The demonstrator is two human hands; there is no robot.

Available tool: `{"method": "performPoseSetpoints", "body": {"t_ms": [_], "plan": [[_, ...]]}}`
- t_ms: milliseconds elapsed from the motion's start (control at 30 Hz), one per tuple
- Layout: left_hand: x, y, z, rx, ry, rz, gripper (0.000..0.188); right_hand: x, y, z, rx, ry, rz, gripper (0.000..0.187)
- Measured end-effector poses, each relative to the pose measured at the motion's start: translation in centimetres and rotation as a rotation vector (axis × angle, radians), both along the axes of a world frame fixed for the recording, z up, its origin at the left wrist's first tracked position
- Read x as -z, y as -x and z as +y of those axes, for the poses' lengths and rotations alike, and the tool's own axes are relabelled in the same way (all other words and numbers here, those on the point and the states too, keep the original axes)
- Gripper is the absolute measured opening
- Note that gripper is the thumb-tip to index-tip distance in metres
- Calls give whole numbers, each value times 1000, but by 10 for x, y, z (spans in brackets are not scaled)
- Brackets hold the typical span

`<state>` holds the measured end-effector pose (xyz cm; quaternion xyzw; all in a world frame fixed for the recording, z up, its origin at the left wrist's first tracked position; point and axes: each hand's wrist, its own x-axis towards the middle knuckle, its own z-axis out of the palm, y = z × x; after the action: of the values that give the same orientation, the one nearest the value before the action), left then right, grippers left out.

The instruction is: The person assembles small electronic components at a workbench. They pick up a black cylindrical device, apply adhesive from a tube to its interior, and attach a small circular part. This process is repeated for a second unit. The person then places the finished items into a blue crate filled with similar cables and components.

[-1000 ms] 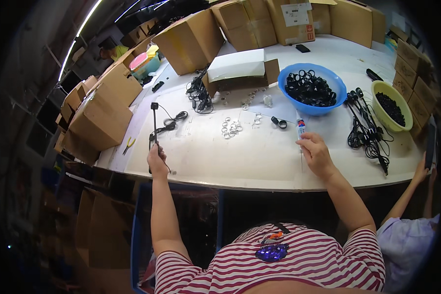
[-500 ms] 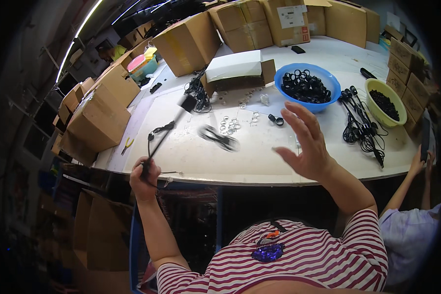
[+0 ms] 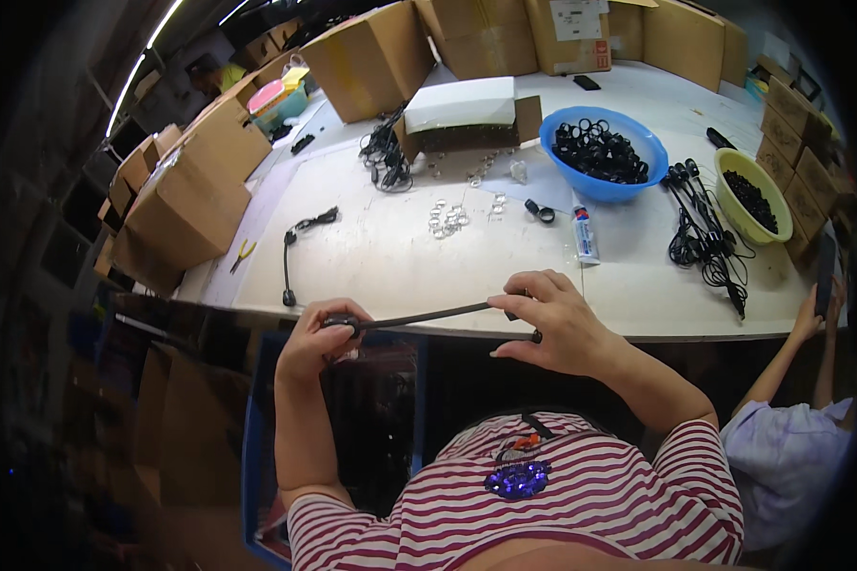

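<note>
A black rod-like stem (image 3: pixel 428 315) with thicker ends stretches between my two hands, just over the table's front edge. The fingers of my left hand (image 3: pixel 324 333) are closed around its round black end. At the other end my right hand (image 3: pixel 557 328) grips the stem between thumb and fingers, which partly hide that tip. Beyond my left hand lies a similar black piece with a bundled cord (image 3: pixel 288 257). Clear round lenses (image 3: pixel 448 219) sit in a cluster at mid-table. A white and blue tube (image 3: pixel 586 235) and two black rings (image 3: pixel 541 211) lie beyond my right hand.
A blue bowl (image 3: pixel 550 157) holds black rings; a yellow bowl (image 3: pixel 779 233) holds small black parts. Corded black pieces (image 3: pixel 700 238) lie between. Cardboard boxes (image 3: pixel 367 62) line the far edge. Pliers (image 3: pixel 244 255) lie left. Another person's hands (image 3: pixel 814 309) are at the right.
My left hand has swung the stem from upright to level and come nearer. My right hand has dropped from above the table to grip its other end. The tube has come into sight.
</note>
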<state>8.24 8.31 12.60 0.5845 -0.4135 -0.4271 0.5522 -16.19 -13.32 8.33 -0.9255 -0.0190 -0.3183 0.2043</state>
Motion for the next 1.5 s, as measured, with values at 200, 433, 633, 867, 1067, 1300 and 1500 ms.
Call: {"method": "performPoseSetpoints", "body": {"t_ms": [200,433,633,867,1067,1300,1500], "plan": [[-14,8,5,199,30,-355,35,2,2,7,-87,-32,91,26],[-3,30,8,-755,706,-1002,33,22,1,34,-137,-943,265,23],[79,75,-13,-601,588,-209,40,80,-2,47,-202,-1306,274,25],[123,83,-57,-243,680,537,46,156,3,42,-160,-997,381,24],[130,91,-64,-272,653,517,41,211,12,24,-47,-678,566,26],[131,91,-68,-219,598,432,44,254,24,17,-57,-482,620,24],[152,94,-71,-165,474,341,37,161,23,16,-103,-635,425,33]]}}
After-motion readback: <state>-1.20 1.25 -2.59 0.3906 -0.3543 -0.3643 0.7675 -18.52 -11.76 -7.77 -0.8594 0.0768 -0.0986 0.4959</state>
